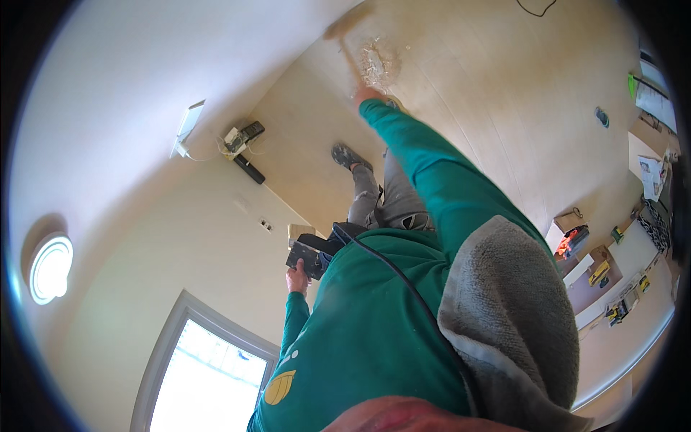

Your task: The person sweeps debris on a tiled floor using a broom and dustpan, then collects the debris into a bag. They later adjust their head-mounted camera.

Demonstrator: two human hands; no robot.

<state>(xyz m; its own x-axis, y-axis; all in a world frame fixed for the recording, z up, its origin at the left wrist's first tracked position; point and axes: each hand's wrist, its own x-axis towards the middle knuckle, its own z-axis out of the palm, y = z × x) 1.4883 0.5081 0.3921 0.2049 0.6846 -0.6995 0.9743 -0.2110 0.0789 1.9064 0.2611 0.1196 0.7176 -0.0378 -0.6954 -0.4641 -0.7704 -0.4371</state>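
Note:
My right hand [369, 94], blurred by motion, is closed on the thin handle of a long-handled tool [350, 56]. The tool's wide head is too blurred to name, and it lies close to the foot of the wall. Right beside the handle, a heap of pale shavings and debris [374, 63] is spread on the floor. At my waist, the fingers of my left hand [298, 278] hold a dark flat rectangular object [305, 260]. A light wooden block [300, 234] shows just beyond it. A grey towel [502, 313] hangs over my right shoulder.
Along the left wall lie chargers with white cables [237, 139] and a black bar [249, 169]. A round lamp [51, 268] and a window [208, 378] are at left. Cardboard boxes [570, 222], yellow tools [599, 273] and a lone shoe [602, 117] are to the right. A dark cord [399, 272] crosses my chest.

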